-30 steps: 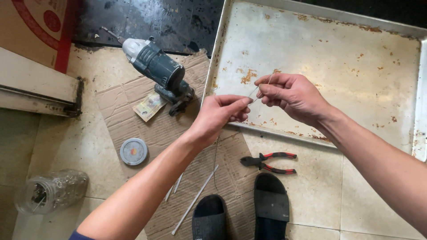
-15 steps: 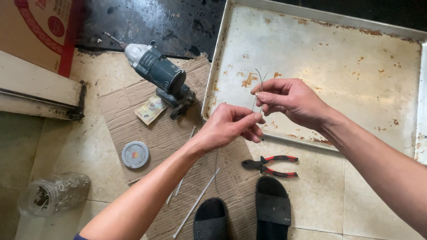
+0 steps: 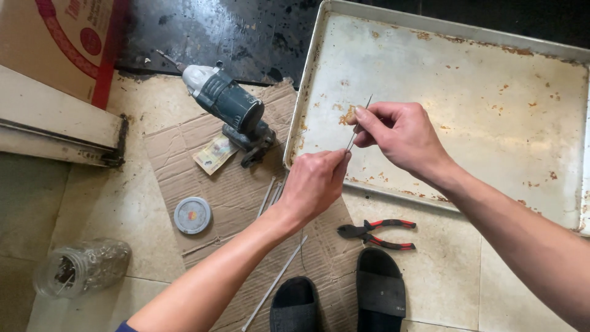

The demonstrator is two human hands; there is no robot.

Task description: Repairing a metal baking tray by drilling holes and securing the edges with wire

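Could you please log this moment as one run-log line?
left hand: pinches thin wire low | right hand: pinches wire higher | below: rusty tray | nearby: pliers, drill

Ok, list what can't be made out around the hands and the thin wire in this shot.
Head view only:
- Thin wire: its lower end is hidden inside the left hand; too thin to tell its make.
- Right hand: fingers curl over the wire, hiding the grip.
- Glass jar: contents too small to tell.
- Metal tray: cut off by the right edge.

Tile floor w/ cardboard, tray, pliers, jar.
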